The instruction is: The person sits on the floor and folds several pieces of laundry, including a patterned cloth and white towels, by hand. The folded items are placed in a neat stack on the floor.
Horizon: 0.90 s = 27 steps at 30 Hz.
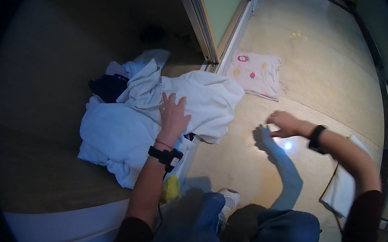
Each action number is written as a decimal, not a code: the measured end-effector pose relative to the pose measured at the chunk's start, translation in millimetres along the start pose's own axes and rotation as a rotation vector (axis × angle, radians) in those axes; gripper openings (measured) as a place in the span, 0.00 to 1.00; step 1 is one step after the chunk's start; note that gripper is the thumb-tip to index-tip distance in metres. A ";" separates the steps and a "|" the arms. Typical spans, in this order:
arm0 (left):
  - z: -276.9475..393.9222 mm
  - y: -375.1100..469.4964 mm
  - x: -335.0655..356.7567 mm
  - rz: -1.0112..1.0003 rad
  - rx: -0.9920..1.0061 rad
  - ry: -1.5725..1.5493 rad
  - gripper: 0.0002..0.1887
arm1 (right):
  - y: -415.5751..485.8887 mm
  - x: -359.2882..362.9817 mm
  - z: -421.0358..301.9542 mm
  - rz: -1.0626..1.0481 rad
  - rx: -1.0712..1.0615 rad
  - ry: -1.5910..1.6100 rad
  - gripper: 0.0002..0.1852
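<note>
My left hand (174,117) lies with its fingers spread on a white cloth (203,95), part of a heap on the wardrobe's floor that spills over its sill. Beneath and beside it bulges a thick white fabric bundle (120,128). Dark navy clothing (109,88) sits at the back of the heap. To the right, my right hand (284,124) hovers over the floor, fingers curled and thumb apart. It is slightly blurred, and I see nothing in it. A folded pink cloth with fruit prints (256,73) lies on the floor beyond the heap.
A sliding door with a pale green panel (226,7) stands behind the heap. White folded cloth (341,190) lies at right on the tiled floor (314,55). Something yellow (170,187) shows below my left wrist. My shoe (229,202) is near the sill.
</note>
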<state>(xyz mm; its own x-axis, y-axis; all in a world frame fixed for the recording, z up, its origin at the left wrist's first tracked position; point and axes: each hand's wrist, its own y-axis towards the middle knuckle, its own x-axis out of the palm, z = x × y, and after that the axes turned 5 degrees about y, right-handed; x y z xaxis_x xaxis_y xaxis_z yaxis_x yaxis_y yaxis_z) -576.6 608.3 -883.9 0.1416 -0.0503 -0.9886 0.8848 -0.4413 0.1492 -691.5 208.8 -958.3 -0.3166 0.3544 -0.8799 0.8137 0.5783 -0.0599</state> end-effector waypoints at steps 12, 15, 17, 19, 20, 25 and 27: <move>20.3 -36.9 -13.5 0.007 -0.048 -0.177 0.30 | 177.3 96.1 -28.4 0.530 0.574 0.738 0.21; 8.9 -34.1 -11.5 0.074 -0.083 -0.177 0.30 | 142.9 69.9 -51.1 0.799 0.197 1.070 0.19; 9.9 -25.0 -10.9 0.113 -0.101 -0.183 0.30 | 86.1 35.7 -53.6 0.594 0.094 1.397 0.18; 16.1 -15.5 -11.4 0.157 -0.102 -0.191 0.30 | 30.1 8.1 -60.0 0.477 0.110 1.451 0.15; 17.7 -10.0 -12.2 0.186 -0.073 -0.205 0.31 | 0.9 -1.8 -63.6 0.479 0.150 1.486 0.14; 26.8 5.8 1.3 -0.060 -0.021 -0.142 0.33 | -147.3 -29.5 -71.6 0.633 0.231 1.569 0.15; 31.0 6.5 14.3 -0.246 -0.018 -0.194 0.30 | -199.1 -29.8 -80.0 0.501 0.345 1.477 0.15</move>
<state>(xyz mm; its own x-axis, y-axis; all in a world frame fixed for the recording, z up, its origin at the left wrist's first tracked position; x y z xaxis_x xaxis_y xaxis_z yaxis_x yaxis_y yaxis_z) -582.6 576.9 -897.7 -0.1634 -0.1149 -0.9799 0.8902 -0.4454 -0.0962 -883.1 141.9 -882.5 -0.0017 0.9357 0.3528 0.9772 0.0764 -0.1979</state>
